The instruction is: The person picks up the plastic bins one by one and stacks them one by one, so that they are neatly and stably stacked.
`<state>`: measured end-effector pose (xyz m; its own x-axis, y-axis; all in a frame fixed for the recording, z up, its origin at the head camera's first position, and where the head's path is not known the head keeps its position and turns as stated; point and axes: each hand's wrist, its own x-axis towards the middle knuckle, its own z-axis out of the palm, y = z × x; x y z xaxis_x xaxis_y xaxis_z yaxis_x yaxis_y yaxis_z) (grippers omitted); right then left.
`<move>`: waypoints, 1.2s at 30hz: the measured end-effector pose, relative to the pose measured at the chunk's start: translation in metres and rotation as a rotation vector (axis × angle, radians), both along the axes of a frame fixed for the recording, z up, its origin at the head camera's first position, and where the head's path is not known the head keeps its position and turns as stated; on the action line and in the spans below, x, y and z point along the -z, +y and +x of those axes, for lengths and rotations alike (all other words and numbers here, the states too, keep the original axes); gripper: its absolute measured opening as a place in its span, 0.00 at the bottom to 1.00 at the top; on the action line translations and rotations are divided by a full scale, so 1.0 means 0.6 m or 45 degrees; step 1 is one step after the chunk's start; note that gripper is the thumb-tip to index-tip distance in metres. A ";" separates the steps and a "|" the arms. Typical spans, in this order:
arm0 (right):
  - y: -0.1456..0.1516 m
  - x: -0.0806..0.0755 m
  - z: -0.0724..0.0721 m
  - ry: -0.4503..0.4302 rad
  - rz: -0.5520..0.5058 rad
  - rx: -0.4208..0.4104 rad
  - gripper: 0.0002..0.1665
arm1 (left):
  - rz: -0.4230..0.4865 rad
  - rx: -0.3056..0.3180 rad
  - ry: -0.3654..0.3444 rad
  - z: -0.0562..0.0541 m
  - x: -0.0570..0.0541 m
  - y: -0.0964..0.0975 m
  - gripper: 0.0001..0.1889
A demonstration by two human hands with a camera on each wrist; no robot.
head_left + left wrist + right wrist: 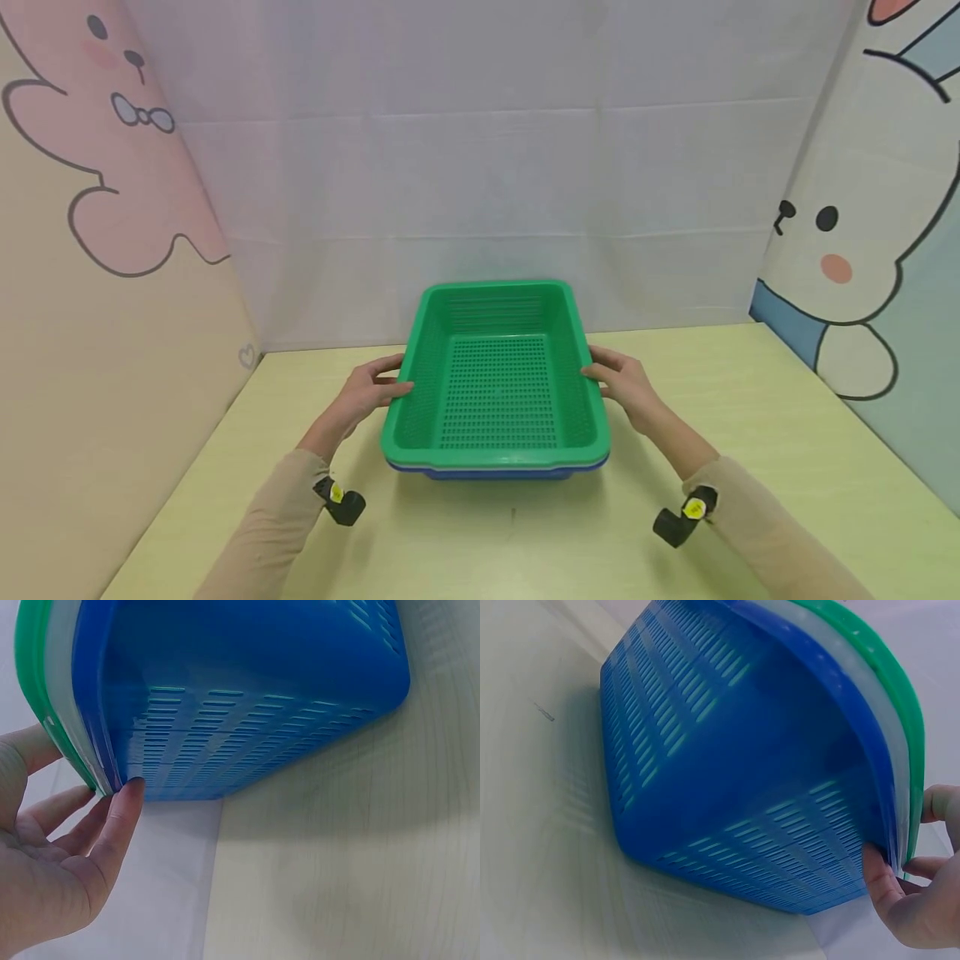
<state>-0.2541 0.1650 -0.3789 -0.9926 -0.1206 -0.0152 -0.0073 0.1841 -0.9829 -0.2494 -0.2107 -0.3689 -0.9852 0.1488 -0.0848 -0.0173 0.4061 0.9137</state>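
Note:
A green plastic basket (498, 392) with a slotted bottom sits in the middle of the table, with nothing inside it. It is nested in a whitish basket (63, 660), which in turn sits in a blue basket (757, 750) with slotted walls; the wrist views show the three rims stacked. My left hand (358, 398) grips the left side of the stack, thumb over the green rim and fingertips under the blue one. On the right side, my right hand (630, 390) pinches the stacked rims in the same way.
Below the stack lies a pale wood-grain table (750, 425). A white sheet (495, 183) hangs behind it. Walls with cartoon animals stand at the left (135, 317) and right (922, 333). A small dark mark (513, 512) shows on the table in front of the baskets.

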 end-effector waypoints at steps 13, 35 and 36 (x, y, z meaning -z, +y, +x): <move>0.031 -0.005 -0.001 -0.033 -0.020 -0.002 0.33 | 0.016 0.006 0.018 -0.005 -0.002 0.035 0.32; 0.060 -0.003 0.011 0.034 0.092 0.008 0.32 | 0.032 0.026 0.148 -0.009 0.021 0.063 0.30; 0.059 -0.002 0.012 0.054 0.114 -0.003 0.32 | 0.002 0.015 0.185 -0.008 0.024 0.062 0.30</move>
